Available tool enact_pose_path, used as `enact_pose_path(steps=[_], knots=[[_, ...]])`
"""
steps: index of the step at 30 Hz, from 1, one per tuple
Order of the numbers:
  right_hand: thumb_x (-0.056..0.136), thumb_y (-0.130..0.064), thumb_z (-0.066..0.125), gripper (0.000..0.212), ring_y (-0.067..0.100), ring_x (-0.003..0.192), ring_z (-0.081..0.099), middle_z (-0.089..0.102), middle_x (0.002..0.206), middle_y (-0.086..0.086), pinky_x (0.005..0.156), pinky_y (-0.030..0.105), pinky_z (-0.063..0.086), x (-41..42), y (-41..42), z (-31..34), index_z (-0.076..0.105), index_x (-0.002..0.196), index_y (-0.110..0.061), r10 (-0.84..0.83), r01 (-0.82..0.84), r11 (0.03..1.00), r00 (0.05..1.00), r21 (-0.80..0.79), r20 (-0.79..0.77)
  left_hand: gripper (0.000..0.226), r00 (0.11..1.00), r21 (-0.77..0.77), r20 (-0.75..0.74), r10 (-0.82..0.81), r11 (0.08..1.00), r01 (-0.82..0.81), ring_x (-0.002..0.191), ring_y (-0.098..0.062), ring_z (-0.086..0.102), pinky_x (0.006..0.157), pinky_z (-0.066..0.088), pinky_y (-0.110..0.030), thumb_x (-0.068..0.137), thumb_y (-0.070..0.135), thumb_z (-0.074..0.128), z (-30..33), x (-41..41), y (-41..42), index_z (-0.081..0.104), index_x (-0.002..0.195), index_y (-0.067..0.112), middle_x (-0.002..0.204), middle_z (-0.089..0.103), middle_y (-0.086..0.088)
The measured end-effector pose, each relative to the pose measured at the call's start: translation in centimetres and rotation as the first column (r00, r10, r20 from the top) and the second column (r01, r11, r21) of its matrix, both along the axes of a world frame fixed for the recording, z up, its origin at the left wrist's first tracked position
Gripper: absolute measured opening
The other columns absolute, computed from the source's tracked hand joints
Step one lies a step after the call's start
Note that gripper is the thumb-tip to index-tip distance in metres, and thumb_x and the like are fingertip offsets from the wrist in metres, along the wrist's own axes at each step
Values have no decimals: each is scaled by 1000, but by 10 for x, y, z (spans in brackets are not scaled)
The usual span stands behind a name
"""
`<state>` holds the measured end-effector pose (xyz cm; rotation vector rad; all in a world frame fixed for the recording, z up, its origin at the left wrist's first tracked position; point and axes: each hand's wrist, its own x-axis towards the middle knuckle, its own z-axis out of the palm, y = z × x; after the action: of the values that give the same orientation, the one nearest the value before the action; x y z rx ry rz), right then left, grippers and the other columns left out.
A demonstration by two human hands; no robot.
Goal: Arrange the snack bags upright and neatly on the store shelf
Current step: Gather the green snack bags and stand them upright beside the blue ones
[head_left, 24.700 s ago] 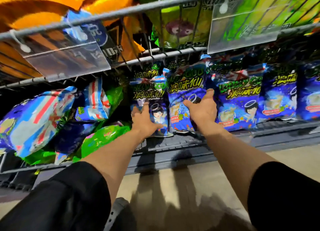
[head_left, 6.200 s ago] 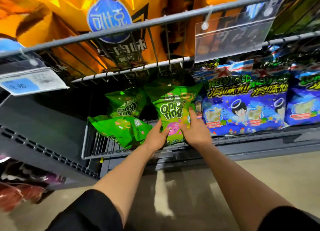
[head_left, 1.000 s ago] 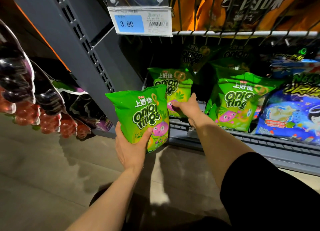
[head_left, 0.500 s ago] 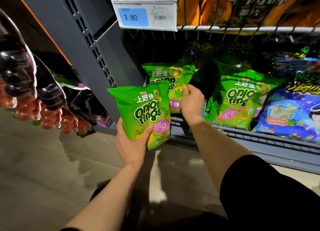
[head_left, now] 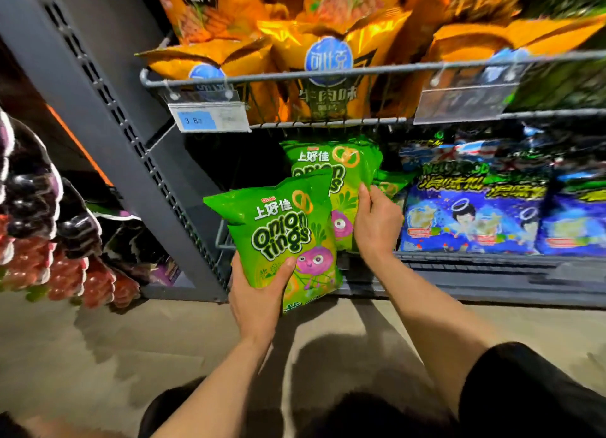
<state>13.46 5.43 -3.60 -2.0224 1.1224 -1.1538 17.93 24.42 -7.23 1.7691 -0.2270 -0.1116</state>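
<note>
The blue bags [head_left: 475, 218] at 3 o'clock stood upright already. The left hand [head_left: 259, 293] gripped one green bag [head_left: 278, 234] off the shelf [head_left: 492, 273]; the right hand [head_left: 377, 224] held another [head_left: 331, 175] standing there, unplaced.

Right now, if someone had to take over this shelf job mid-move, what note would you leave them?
Left hand: grip on the lower part of an Onion Rings bag, held upright in front of the lower shelf, not yet placed.
Right hand: grips the right edge of a second Onion Rings bag standing at the shelf's left end.
Done: the blue snack bags to the right stand upright in a row.
Left: settle the standing bag, set the held one beside or in front of it, and check another green bag partly hidden behind the right hand.
</note>
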Motion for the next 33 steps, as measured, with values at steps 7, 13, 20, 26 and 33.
enact_pose_path(steps=[7,13,20,26,33], knots=[[100,-28,41,34,31,66,43,48,67,18,61,33,21,-104,-75,1,46,71,-10,-250,250,967,968,47,-6,72,951,37,-25,-308,951,308,91,-1,67,87,54,-36,49,63,79,3,-53,-57,57,112,38,95,71,22],[100,-21,42,32,25,61,35,42,63,11,57,31,7,-132,-110,-2,39,70,-9,-330,326,944,940,61,90,69,942,23,-32,-334,942,334,89,8,64,84,50,-26,54,57,83,-2,-65,-92,56,115,39,95,69,28],[99,-22,44,34,20,61,29,28,54,-4,57,28,14,-111,-150,0,37,67,-12,-305,305,952,920,41,245,77,966,11,-85,-246,969,248,96,-8,67,91,52,-37,48,64,76,-11,-48,-117,57,118,37,99,71,17],[101,-26,39,30,27,66,41,51,68,7,61,32,21,-116,-145,-39,48,77,-10,-218,215,962,976,168,0,77,964,43,-133,-228,971,236,96,-11,67,93,51,-45,47,67,75,-22,-49,-115,57,116,36,99,71,15],[90,-26,52,57,32,130,40,45,140,18,112,39,27,-101,-109,-18,37,138,0,-302,251,917,945,-311,-127,74,972,6,-139,-189,981,192,94,-8,67,91,52,-44,49,67,76,-15,-48,-106,57,113,37,97,71,16]])
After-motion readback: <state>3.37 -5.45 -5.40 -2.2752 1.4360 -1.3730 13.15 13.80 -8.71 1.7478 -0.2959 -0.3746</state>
